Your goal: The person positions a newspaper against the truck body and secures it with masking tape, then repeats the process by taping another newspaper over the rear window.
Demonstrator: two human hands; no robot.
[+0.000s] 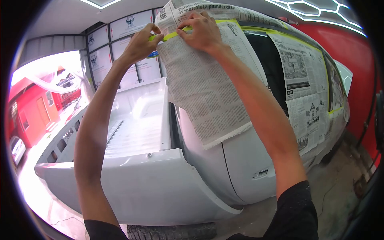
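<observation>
My left hand [142,45] is closed on the loose end of a strip of yellow-green masking tape [173,35]. Below its fingers shows part of the tape roll with a blue core [153,54]. My right hand [201,33] is on the strip a little further right, its thumb and bent fingers pinching at the tape along the paper's top edge. From that edge a newspaper sheet [208,88] hangs over the side window and door of a grey-white pickup cab [204,160]. Another newspaper sheet [214,9] covers the roof above my hands.
Open pickup bed [136,120] stands at the left, its side panel [132,188] in front of me. Taped newspaper [302,80] covers the windows further right. A tyre [172,232] lies below. Behind are a panelled wall [120,48] and a red wall [340,44].
</observation>
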